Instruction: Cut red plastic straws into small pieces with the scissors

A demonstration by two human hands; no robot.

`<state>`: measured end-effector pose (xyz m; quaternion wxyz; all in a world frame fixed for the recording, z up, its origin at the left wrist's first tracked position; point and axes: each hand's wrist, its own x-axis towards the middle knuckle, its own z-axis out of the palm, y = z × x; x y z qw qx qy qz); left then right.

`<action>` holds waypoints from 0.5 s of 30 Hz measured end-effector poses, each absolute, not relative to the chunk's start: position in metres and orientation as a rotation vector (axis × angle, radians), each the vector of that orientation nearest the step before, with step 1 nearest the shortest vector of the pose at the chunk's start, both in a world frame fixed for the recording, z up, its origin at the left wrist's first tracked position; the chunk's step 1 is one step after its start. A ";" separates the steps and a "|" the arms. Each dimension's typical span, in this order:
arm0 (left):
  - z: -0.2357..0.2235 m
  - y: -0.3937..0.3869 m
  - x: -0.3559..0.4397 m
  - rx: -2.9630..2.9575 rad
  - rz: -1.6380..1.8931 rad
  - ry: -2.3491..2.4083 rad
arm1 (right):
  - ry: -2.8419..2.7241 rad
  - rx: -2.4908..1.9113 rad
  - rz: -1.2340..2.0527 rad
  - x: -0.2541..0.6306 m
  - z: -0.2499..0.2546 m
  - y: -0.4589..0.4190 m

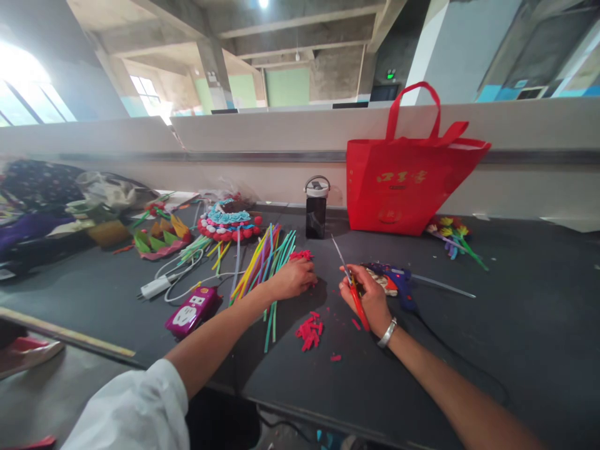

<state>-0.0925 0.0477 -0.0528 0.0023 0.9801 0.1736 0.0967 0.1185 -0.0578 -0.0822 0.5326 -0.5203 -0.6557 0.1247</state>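
Note:
My right hand (pixel 368 297) is wrapped round a pair of scissors (pixel 358 306) with red-orange handles, the blades pointing away from me. Over the table's middle, my left hand (pixel 295 278) has its fingers curled down and together; whatever is in them is hidden. Just beyond its knuckles lies a heap of small red pieces (pixel 302 255). A second pile of short red cut pieces (pixel 309 331) sits nearer me, between the hands, with a few scraps scattered around. Partly under my left forearm is a bundle of coloured pipe cleaners (pixel 276 253).
A blue glue gun (pixel 400 284) with a glue stick lies right of my right hand. Behind stand a black bottle (pixel 315 215) and a red bag (pixel 403 187). Leftward are a purple box (pixel 193 310), a white charger (pixel 157 287), a pompom ring (pixel 227 222) and craft flowers (pixel 162 237).

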 end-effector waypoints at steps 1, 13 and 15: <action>-0.052 0.047 -0.091 3.086 0.285 0.553 | -1.566 -1.240 0.298 0.119 -0.082 -0.058; -0.057 0.019 -0.067 1.987 0.702 0.848 | -1.475 -1.154 0.465 0.115 -0.084 -0.057; -0.056 0.015 -0.064 1.940 0.688 0.843 | -1.459 -1.139 0.497 0.115 -0.083 -0.058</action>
